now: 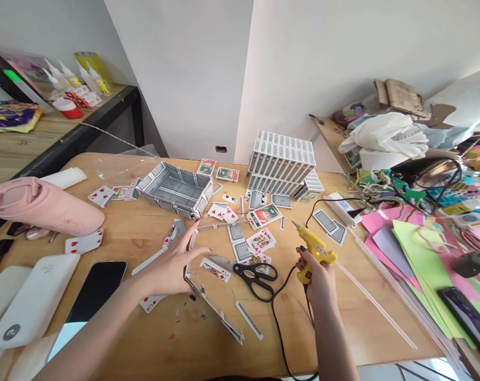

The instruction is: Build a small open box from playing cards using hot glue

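Left hand [178,262]: fingers apart at card strip [214,305], contact hidden. Right hand [317,272]: fingers clamped on glue gun [318,247], handle partly covered. Scissors [247,273]: blades indistinct. Phone [97,283]: partly behind forearm [105,333].

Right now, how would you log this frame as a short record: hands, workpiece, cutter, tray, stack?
Left hand: fingers spread beside the bent card strip; firm contact unclear
Right hand: holding the yellow glue gun, nozzle up and leftward
Workpiece: bent card strip, between the hands
Cutter: black-handled scissors, lying on the table
Tray: card-covered tray, beyond the left hand
Stack: card boxes, near the wall
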Demonstrator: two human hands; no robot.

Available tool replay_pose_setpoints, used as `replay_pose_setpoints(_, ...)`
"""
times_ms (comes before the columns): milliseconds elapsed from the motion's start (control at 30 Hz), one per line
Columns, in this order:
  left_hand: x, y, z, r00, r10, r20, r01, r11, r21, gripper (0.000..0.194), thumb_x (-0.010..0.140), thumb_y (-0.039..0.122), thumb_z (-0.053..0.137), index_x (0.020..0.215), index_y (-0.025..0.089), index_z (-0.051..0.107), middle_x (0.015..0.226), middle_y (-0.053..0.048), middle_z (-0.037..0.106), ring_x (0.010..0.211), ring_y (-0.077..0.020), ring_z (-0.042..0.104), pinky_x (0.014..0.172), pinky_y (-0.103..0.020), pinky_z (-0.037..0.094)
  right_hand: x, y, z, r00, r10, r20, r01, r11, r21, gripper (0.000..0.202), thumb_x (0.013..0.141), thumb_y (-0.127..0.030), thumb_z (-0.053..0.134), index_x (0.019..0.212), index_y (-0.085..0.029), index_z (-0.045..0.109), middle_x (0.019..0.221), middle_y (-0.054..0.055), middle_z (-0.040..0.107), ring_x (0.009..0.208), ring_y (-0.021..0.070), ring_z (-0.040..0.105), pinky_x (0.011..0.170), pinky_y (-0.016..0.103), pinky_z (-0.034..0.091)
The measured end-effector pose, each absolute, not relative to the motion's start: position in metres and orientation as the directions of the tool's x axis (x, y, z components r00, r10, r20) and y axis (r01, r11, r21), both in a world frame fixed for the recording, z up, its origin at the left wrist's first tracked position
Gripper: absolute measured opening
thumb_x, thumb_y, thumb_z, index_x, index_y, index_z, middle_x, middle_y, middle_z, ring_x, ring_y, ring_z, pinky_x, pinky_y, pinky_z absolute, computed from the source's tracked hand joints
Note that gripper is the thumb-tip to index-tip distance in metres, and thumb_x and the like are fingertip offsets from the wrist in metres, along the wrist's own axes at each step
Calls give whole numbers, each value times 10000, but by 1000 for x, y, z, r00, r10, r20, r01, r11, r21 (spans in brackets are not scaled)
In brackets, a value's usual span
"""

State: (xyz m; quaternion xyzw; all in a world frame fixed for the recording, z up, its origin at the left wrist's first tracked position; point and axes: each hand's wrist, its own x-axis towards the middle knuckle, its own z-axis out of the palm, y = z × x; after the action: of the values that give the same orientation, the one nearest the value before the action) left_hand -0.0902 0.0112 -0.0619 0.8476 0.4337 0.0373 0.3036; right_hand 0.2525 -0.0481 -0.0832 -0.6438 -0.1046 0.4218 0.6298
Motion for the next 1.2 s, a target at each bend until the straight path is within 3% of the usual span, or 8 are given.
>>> replay_pose_setpoints(133, -83, 17, -65, 599, 792, -116, 686, -434, 584, 256, 644, 261, 722, 862, 214, 596, 1551, -34, 46, 1336, -335, 350, 975, -381, 464, 251, -47, -83, 618, 675, -404, -384, -189, -904, 431, 497, -308, 835, 832, -152, 612, 754, 14, 669, 471, 61, 483, 403, 190, 388)
replay_pose_setpoints(300, -90, 13, -72, 560, 826, -60, 686, -422, 592, 156, 694, 233, 665, 784, 214, 539, 1430, -48, 265, 1209, -270, 480, 894, -352, 509, 252, -47, -81, 624, 676, -393, -386, -170, -907, 406, 501, -289, 837, 817, -146, 625, 740, 18, 668, 494, 72, 497, 408, 192, 395)
replay_pose_setpoints(400, -99, 6, -74, 509, 860, -36, 717, -401, 570, 137, 728, 270, 641, 824, 226, 554, 1405, -53, 284, 1234, -278, 457, 878, -345, 520, 254, -48, -80, 627, 671, -395, -396, -161, -904, 383, 510, -281, 839, 801, -145, 629, 747, 20, 670, 507, 69, 506, 414, 182, 396)
replay_pose_setpoints(633, -112, -3, -73, 463, 880, -102, 805, -370, 463, 405, 703, 291, 670, 1096, 287, 569, 1532, -30, 66, 1340, -334, 351, 914, -369, 516, 254, -43, -84, 587, 708, -393, -382, -186, -905, 407, 518, -295, 834, 839, -150, 630, 755, 22, 678, 486, 66, 493, 432, 198, 408)
replay_pose_setpoints(767, -111, -3, -67, 493, 859, -139, 822, -407, 397, 723, 640, 366, 753, 1302, 340, 464, 1567, -38, -59, 1383, -396, 242, 969, -488, 471, 253, -44, -87, 561, 728, -394, -349, -224, -910, 409, 545, -330, 824, 860, -153, 631, 762, 26, 686, 489, 72, 512, 450, 205, 423)
replay_pose_setpoints(833, -106, -2, -62, 509, 856, -88, 816, -447, 367, 758, 646, 437, 748, 1334, 333, 446, 1572, -52, -37, 1392, -415, 197, 1016, -558, 402, 254, -46, -89, 563, 729, -391, -331, -235, -914, 406, 556, -345, 819, 862, -155, 632, 757, 25, 686, 488, 76, 516, 449, 207, 426)
replay_pose_setpoints(1033, -53, 2, -50, 560, 824, 82, 748, -546, 378, 461, 743, 484, 664, 1129, 237, 613, 1483, -102, 328, 1369, -354, 271, 1085, -560, 311, 250, -47, -90, 543, 745, -387, -321, -242, -916, 429, 548, -360, 827, 875, -154, 640, 751, 40, 693, 519, 105, 549, 492, 236, 472)
replay_pose_setpoints(1200, -6, 2, -59, 611, 791, -29, 701, -523, 485, 175, 853, 222, 546, 980, 223, 666, 1116, -45, 659, 1027, -225, 614, 875, -372, 501, 246, -47, -84, 474, 794, -379, -324, -243, -914, 363, 575, -346, 812, 835, -160, 640, 801, 61, 710, 524, 110, 570, 539, 255, 494)
